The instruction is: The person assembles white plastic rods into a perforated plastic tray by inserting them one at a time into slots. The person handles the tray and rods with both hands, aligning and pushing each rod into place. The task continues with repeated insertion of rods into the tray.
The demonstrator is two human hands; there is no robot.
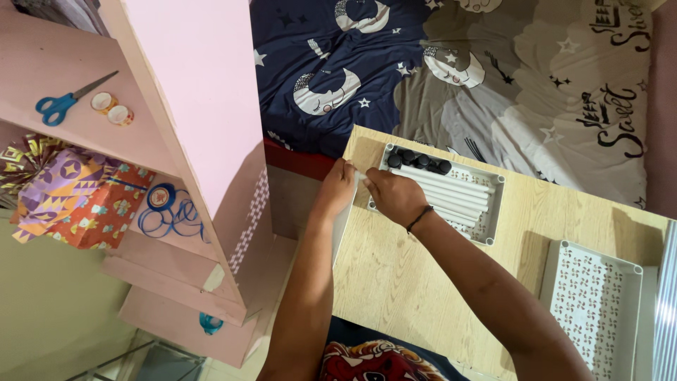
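On the wooden tabletop (402, 275) beside a bed (493, 77) and pink shelves (197, 106), a white tray (493, 204) of white tubes (458, 192) and black caps (419, 161) is set. Its near-left edge is gripped by the left hand (336, 187) and right hand (393, 196), fingers clenched. An empty patterned tray (596, 303) is seen well apart.

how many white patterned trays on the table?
2. One tray sits at the table's far edge, holding white tubes and black caps, with both hands at its left end. The other tray, empty, lies near the right edge. None seems hidden.
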